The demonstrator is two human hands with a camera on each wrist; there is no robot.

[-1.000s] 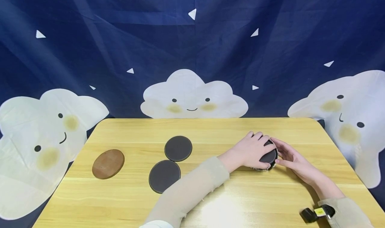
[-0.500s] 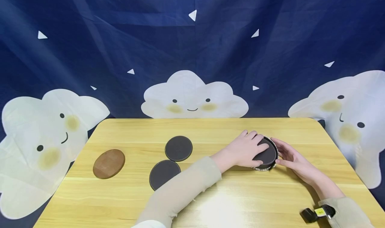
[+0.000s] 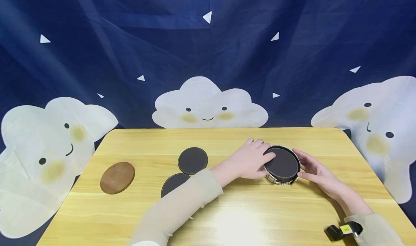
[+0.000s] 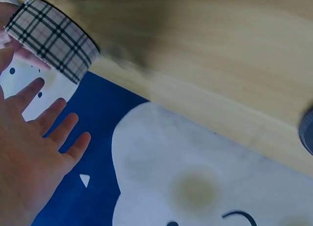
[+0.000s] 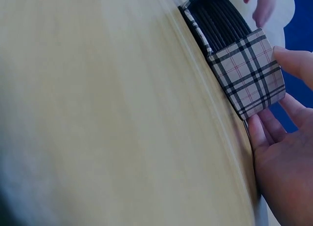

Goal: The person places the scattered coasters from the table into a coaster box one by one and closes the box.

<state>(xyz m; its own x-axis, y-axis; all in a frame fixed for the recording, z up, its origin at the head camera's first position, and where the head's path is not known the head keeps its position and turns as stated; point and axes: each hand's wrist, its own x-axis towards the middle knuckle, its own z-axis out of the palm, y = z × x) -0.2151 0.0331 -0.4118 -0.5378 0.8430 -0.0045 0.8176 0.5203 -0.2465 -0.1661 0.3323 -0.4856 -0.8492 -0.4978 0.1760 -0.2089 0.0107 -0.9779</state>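
Note:
A round coaster holder (image 3: 278, 181) with a black, white and grey plaid wall stands on the right of the table. Black coasters (image 3: 283, 163) are stacked inside it; their edges show through a gap in the wall in the right wrist view. My right hand (image 3: 316, 172) grips the holder from the right, thumb and fingers around its plaid side (image 5: 249, 74). My left hand (image 3: 248, 162) is at the holder's left rim, fingers spread, one overlapping the top coaster in the head view. In the left wrist view that hand (image 4: 36, 157) has nothing in its fingers.
Two black coasters (image 3: 193, 161) lie left of centre, the nearer one (image 3: 173, 184) partly hidden by the left sleeve (image 3: 182, 202). A brown disc (image 3: 117, 178) lies farther left. Behind the wooden table (image 3: 227, 139) hangs a blue cloud-patterned curtain (image 3: 208, 51).
My left hand has drawn leftward off the coaster stack, uncovering most of the top coaster. My right hand has stayed in place on the holder.

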